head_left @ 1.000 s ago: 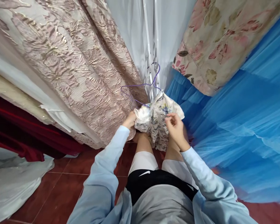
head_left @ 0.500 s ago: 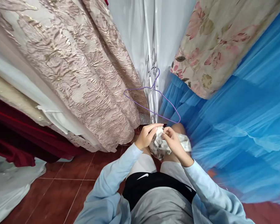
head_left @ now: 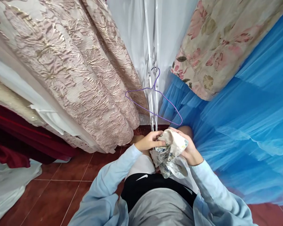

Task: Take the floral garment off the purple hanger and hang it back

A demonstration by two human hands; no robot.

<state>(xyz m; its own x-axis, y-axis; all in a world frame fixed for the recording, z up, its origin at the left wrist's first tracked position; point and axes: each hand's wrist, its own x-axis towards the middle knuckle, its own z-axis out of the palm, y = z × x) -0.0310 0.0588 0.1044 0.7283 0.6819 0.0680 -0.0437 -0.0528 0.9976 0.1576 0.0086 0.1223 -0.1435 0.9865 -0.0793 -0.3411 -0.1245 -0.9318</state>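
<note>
Between my two hands, over my lap, is a bunched piece of pale cloth with a printed floral pattern [head_left: 171, 146]; its full shape is hidden in the folds. My left hand [head_left: 149, 141] pinches its left edge, thumb on top. On the other side my right hand [head_left: 191, 149] grips the cloth from behind, with the fingers partly covered by it. Just beyond my hands a purple wire hanger [head_left: 153, 88] hangs with nothing on it, its hook by the white straps [head_left: 156, 47].
A pink brocade dress [head_left: 85, 81] hangs at the left, with dark red fabric [head_left: 30, 135] past it. To the right are a floral-print garment [head_left: 209, 59] and blue tulle [head_left: 245, 135]. White fabric [head_left: 129, 28] hangs behind. Red tiles [head_left: 68, 188] cover the floor.
The cloth is raised and spread wider, showing more of its print. My right hand has moved right and gone from a fingertip pinch to a hold behind the cloth.
</note>
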